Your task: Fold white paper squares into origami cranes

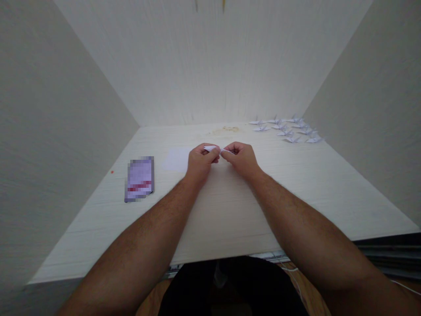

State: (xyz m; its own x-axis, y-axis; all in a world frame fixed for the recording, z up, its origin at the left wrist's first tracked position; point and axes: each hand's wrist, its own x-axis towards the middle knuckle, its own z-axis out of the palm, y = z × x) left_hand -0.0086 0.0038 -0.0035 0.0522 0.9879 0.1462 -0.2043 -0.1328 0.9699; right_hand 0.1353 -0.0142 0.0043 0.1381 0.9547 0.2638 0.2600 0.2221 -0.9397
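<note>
Between my two hands is a small piece of folded white paper (210,148), pinched from both sides above the middle of the table. My left hand (201,159) is closed on its left part, with a pointed end sticking out past the thumb. The fingers of my right hand (241,157) grip its right part. Thumbs and fingertips hide much of the folds. A flat white sheet of paper (175,159) lies just left of my left hand, partly covered by it.
Several folded paper cranes (284,131) stand grouped at the back right. A phone-like device (140,180) with a blurred screen lies on the left. White panels enclose the table (223,219) at the back and both sides. A small orange dot (112,172) marks the left.
</note>
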